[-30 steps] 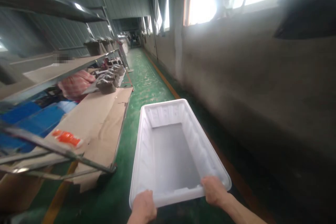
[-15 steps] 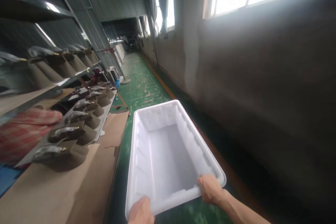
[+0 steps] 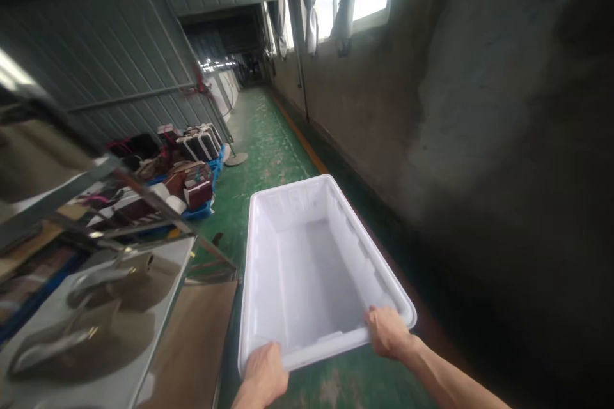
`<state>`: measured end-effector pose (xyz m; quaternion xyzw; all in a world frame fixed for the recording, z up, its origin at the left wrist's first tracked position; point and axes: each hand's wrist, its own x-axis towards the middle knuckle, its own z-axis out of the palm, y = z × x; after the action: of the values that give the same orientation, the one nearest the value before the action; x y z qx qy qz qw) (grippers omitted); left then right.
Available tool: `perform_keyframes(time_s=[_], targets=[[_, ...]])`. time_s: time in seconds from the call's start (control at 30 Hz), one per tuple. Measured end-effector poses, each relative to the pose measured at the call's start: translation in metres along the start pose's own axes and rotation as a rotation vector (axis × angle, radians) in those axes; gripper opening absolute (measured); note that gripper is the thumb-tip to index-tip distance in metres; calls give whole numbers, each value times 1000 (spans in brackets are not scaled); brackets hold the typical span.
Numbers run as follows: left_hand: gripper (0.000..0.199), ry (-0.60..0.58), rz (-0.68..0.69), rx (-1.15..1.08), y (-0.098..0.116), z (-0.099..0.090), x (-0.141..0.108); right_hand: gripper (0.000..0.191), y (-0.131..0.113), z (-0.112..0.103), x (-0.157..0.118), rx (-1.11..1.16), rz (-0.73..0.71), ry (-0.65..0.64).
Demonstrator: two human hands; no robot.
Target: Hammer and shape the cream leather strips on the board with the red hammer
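A large white plastic tub (image 3: 314,281), rectangular and with nothing in it, stretches out in front of me over the green floor. My left hand (image 3: 266,367) is closed over the near rim at its left corner. Farther right on the same rim, my right hand (image 3: 387,332) grips near the right corner. Both sets of fingers curl over the edge and are partly hidden inside the tub. Whether the tub's underside touches the floor I cannot tell.
A shelf rack with brown bag-like pieces (image 3: 129,281) stands close on the left, a brown board (image 3: 192,339) beside it. Past it, boxes and cases (image 3: 199,144) lie on blue pallets. A grey wall (image 3: 364,96) runs along the right. The green aisle (image 3: 261,134) leads ahead.
I have moved forward along the aisle with the tub. The rack has slid back past my left side, and the pallets and far windows appear nearer. Both hands keep their hold.
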<state>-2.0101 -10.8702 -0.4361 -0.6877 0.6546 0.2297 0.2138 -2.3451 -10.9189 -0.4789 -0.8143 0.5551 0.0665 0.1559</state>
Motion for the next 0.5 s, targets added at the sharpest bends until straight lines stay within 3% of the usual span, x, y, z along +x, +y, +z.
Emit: perform_keyframes(time_s=[0.2,0.37,0.5], targets=[[34,46,-29,11,-33,-176,261,22,67,-85,299,24,-11,32],[37,31,-35,-44,-67,-320,476,35,106,-168,534,30,-11,-20],[42,36,27,-24,-97,-430,643,71,137,-238,718,25,-5,-23]])
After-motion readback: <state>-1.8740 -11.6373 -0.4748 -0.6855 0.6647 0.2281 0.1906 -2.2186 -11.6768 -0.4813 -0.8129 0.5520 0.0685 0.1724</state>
